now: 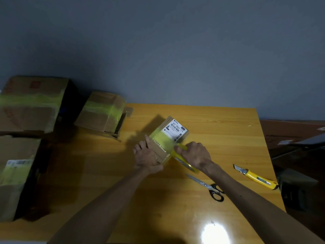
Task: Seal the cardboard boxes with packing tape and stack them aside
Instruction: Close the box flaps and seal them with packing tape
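A small cardboard box point(173, 132) with a white shipping label lies in the middle of the wooden table point(219, 131). A band of yellow-green tape crosses its top. My left hand point(146, 155) lies on the box's near left end, fingers fairly straight along the cardboard. My right hand point(195, 154) grips a yellow tape roll point(184, 162) at the box's near right side, and the tape runs from the roll onto the box top.
Black-handled scissors point(208, 187) and a yellow utility knife point(255, 176) lie right of my arms. Taped boxes stand at the left: a large one point(33, 104), a medium one point(102, 113) and a near one point(16, 173). The table's right edge drops to a dark floor.
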